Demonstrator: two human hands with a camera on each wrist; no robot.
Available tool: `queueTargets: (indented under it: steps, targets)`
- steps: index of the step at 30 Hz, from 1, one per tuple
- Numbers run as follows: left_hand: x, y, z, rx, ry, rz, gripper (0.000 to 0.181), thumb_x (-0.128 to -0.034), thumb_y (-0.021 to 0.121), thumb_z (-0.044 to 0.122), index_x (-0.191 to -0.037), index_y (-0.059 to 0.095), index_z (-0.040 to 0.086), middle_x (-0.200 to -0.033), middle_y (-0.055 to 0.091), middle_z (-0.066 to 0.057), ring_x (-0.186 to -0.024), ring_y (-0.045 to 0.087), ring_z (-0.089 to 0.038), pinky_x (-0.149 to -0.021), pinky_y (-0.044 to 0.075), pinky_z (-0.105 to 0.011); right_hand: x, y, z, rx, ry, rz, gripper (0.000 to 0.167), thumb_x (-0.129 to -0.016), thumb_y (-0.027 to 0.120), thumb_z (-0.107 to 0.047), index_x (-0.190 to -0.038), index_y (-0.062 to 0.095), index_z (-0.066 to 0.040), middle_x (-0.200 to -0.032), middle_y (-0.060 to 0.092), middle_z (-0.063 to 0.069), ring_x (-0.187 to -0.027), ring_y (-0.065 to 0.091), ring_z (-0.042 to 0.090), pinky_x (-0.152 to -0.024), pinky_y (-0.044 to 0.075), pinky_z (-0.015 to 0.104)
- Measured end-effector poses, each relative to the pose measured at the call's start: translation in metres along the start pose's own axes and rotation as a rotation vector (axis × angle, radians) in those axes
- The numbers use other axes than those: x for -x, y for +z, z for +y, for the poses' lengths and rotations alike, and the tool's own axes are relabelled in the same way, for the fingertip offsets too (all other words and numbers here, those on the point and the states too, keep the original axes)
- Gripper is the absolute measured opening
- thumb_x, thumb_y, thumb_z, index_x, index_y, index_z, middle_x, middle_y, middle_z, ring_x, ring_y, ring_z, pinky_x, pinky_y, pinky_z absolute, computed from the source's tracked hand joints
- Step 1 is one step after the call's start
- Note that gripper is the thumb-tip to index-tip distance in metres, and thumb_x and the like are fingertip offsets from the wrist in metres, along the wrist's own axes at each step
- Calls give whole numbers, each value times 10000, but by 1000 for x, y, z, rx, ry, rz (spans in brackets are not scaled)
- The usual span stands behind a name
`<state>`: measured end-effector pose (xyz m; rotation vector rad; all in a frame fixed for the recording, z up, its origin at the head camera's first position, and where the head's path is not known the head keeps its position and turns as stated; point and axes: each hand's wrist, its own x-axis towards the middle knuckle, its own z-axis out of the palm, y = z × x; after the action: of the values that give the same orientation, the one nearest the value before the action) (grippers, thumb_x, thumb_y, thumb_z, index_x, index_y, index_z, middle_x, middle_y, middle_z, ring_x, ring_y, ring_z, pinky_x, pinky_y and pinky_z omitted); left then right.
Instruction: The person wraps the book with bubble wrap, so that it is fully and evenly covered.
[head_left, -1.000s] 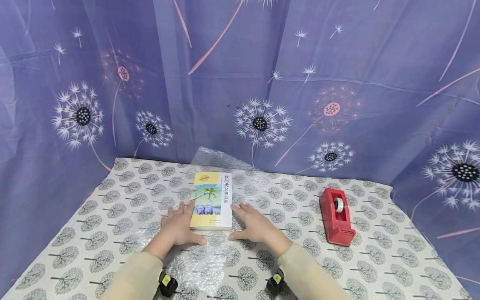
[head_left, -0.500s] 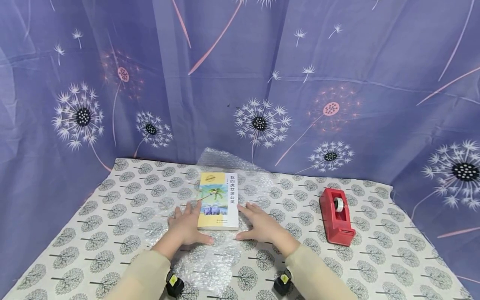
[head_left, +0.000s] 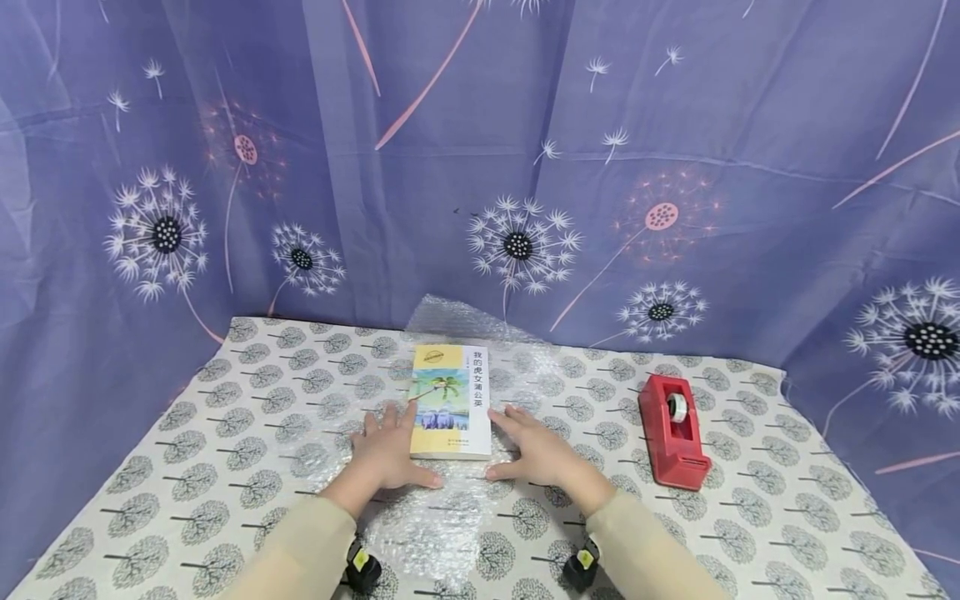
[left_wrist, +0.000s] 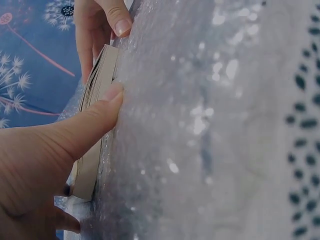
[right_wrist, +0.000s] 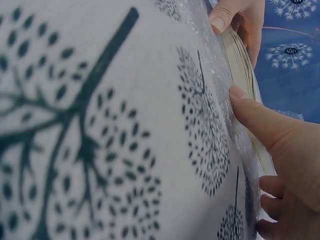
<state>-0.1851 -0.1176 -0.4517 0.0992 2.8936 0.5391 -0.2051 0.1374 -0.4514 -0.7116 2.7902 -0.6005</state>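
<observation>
Paperback [head_left: 444,402]: cover up on the wrap, shifted toward the person's right over the last second.
Bubble wrap [head_left: 427,533]: slid along with it; book's spot on the sheet looks about unchanged, so likely just repositioning the pair. Unfolded at the near side.
Left hand [head_left: 384,454]: fingers spread, index at the book's left edge, thumb near its front edge; not gripping.
Right hand [head_left: 542,450]: mirrors that at right edge, fingers extended, also no grip.
Tape dispenser [head_left: 662,450]: unmoved, untouched.
</observation>
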Motion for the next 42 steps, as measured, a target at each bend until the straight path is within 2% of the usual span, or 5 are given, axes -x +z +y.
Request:
queueTargets:
  steps: [5,13,31,42]
  targets:
    - [0,-1,6,9,2,-10,1332,-498,789,675,-1524,148,119,-1542,107,-292,-1357,64,-603,-1036,117,-765,3,-2,4,-6,-5,1,962,-709,728,-552,-1488,305,-177,-1549,228,190,-1418,208,429,-1109,223,636]
    - [-3,3,14,-2,-1,-14,1335,-495,786,683,-1526,142,131,-1541,112,-294,-1358,56,-602,-1040,104,-764,7,-4,12,-3,6,15,968,-702,728,-572,-1489,305,-199,-1548,232,185,-1420,218,412,-1128,222,603]
    - [-4,9,33,0,5,5,1340,-475,800,671,-1525,155,147,-1547,140,-265,-1368,89,-585,-1059,132,-743,16,-9,31,-41,-11,37,978,-691,747,-558,-1482,322,-173,-1540,240,204,-1420,221,410,-1127,218,606]
    - [-7,15,41,-2,19,17,1350,-458,792,689,-1525,160,156,-1545,155,-263,-1359,103,-594,-1055,139,-746,23,-13,38,-83,12,33,983,-675,766,-538,-1478,331,-176,-1548,216,204,-1423,190,426,-1102,211,652]
